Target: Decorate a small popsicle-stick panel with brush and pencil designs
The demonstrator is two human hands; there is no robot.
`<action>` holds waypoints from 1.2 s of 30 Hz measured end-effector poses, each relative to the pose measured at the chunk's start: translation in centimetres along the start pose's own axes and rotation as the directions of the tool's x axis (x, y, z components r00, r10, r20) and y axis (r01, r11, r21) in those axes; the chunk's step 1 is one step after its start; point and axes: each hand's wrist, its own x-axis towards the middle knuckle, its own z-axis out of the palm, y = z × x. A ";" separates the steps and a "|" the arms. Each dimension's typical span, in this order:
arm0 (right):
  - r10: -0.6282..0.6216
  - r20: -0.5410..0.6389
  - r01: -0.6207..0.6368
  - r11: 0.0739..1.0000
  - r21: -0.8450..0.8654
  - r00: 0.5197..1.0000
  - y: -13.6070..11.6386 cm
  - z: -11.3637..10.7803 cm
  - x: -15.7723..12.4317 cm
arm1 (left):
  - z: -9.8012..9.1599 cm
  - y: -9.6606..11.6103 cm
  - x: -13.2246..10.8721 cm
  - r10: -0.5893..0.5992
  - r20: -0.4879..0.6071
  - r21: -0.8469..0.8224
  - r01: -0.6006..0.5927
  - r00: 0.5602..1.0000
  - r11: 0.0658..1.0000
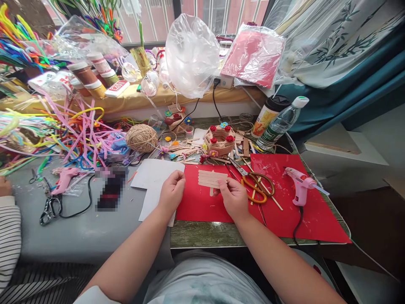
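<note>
A small raft of wooden craft sticks [211,178] lies on a red sheet [202,202] on the table. My right hand [233,197] grips its right edge with curled fingers. My left hand [172,191] rests closed beside it, over the white paper [153,173], with nothing visible in it. Behind the raft stands a round basket of sticks [219,139] trimmed with red flowers. Orange-handled scissors [257,183] lie just right of my right hand.
A pink glue gun [299,182] rests on the red sheet at right, a second one [63,179] at left. Twine ball [141,138], heaps of pipe cleaners [76,135], black scissors [49,208], a bottle [280,123] and a cup [268,114] crowd the table. Another person's striped sleeve [9,236] is far left.
</note>
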 end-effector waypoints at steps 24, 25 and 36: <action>0.030 0.262 -0.043 0.998 0.047 0.965 0.6 0.9 -0.2 | 1.5 -0.1 -0.5 -0.131 0.186 -0.218 0.171 0.974 0.961; 0.026 0.258 -0.040 0.998 0.048 0.966 0.6 0.8 -0.2 | 1.5 0.0 -0.5 -0.129 0.189 -0.217 0.170 0.973 0.961; 0.024 0.236 -0.034 0.999 0.036 0.971 0.3 0.6 -0.1 | 1.4 -0.3 -0.5 -0.055 0.213 -0.190 0.096 0.976 0.977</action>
